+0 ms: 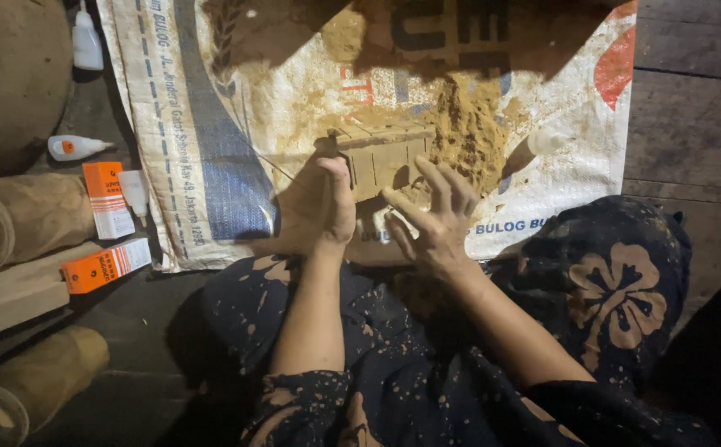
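Roughly centre frame, one small tan slatted wooden box (381,157), dusted with sawdust, long axis running 9-to-3, tilted up toward 2. Left hand (317,207) curled against its 9 o'clock end; right hand (431,217) fingers spread at its 5. One sawdust pile (468,132) on woven sack (203,124). Two orange cartons (105,263), three glue bottles (75,147) at 9.

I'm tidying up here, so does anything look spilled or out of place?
Yes. Tan sawdust-like powder lies heaped and smeared across the woven sack, beside the wooden block that the left hand grips. Small glue bottles lie tipped over on the floor.
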